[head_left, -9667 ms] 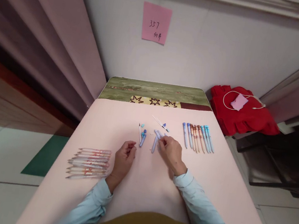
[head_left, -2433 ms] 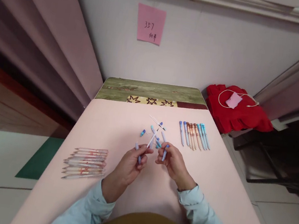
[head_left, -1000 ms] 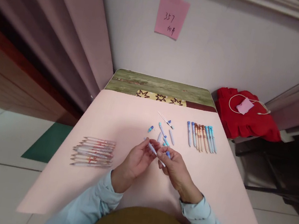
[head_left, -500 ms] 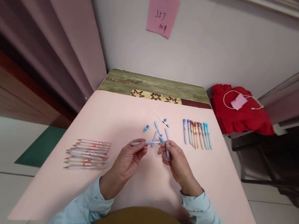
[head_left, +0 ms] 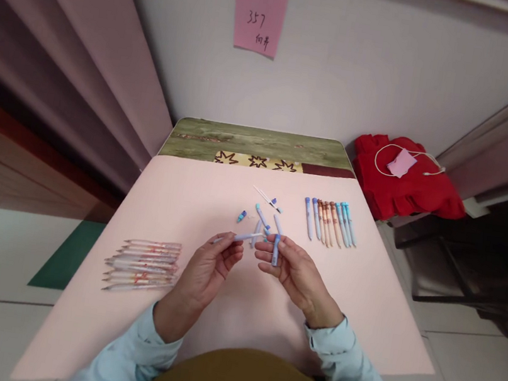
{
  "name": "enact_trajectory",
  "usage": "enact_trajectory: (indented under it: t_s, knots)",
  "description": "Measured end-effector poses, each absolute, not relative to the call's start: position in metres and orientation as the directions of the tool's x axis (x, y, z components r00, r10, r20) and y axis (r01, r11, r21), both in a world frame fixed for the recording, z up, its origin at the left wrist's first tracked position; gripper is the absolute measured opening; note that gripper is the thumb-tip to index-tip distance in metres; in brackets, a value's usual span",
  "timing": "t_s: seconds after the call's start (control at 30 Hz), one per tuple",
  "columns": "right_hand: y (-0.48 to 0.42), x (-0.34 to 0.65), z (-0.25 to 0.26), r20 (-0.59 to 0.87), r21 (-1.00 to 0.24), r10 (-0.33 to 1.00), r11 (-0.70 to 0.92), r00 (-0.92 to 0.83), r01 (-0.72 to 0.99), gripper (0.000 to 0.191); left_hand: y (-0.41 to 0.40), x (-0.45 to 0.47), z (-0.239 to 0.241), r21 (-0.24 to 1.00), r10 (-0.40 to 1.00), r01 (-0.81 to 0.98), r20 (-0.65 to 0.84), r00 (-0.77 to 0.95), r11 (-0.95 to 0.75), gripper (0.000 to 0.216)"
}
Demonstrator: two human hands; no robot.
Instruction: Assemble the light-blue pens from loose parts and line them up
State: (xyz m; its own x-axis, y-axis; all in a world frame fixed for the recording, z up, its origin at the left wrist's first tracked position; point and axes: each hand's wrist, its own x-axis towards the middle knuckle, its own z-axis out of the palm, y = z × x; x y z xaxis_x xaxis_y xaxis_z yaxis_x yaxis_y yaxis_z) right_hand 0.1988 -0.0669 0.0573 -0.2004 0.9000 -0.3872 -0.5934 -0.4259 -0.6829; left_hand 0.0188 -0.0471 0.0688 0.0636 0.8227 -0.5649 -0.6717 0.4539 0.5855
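Over the middle of the table, my left hand point(head_left: 209, 270) pinches a pale lavender pen barrel point(head_left: 243, 237) with a white refill sticking out of its right end. My right hand point(head_left: 296, 273) holds a short blue pen barrel point(head_left: 275, 254) upright between thumb and fingers, close to the refill's tip but apart from it as far as I can see. Just beyond my hands lie loose pen parts: a blue barrel piece point(head_left: 261, 216), a lavender piece point(head_left: 277, 224), small blue caps point(head_left: 241, 216) and thin white refills point(head_left: 268, 199).
A row of capped pens point(head_left: 330, 222) in blue, brown and turquoise lies at the right. Several white-and-red patterned pens point(head_left: 142, 266) lie stacked side by side at the left. Beyond the table's right corner is a red cloth point(head_left: 406, 194) with a white cable on it.
My right hand has turned the blue barrel piece more upright, and its fingers have spread a little. My left hand still holds the lavender barrel. The whole view has shifted slightly.
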Motion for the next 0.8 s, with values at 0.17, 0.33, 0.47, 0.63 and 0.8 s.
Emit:
enact_trajectory:
  t_s: [0.17, 0.33, 0.47, 0.63, 0.8]
  knots:
    - [-0.068, 0.205, 0.057, -0.389, -0.702, 0.894, -0.445, -0.224, -0.556, 0.033, -0.049, 0.023, 0.069, 0.625, 0.836, -0.622, -0.541, 0.091, 0.472, 0.004]
    - [-0.065, 0.208, 0.051, -0.408, -0.774, 0.911, -0.378, -0.055, -0.507, 0.035, -0.05, 0.02, 0.07, 0.665, 0.849, -0.59, -0.525, 0.066, 0.457, 0.011]
    - [-0.062, 0.206, 0.045, -0.405, -0.791, 0.908, -0.289, 0.106, -0.539, 0.035, -0.052, 0.019, 0.068, 0.66, 0.85, -0.594, -0.521, 0.079, 0.46, 0.016]
    - [-0.065, 0.2, 0.048, -0.295, -0.847, 0.925, -0.137, 0.241, -0.513, 0.033, -0.054, 0.02, 0.066, 0.661, 0.855, -0.598, -0.512, 0.082, 0.453, 0.02]
    - [-0.069, 0.194, 0.056, -0.224, -0.886, 0.939, -0.084, 0.263, -0.456, 0.031, -0.054, 0.021, 0.068, 0.673, 0.863, -0.587, -0.497, 0.092, 0.45, 0.022]
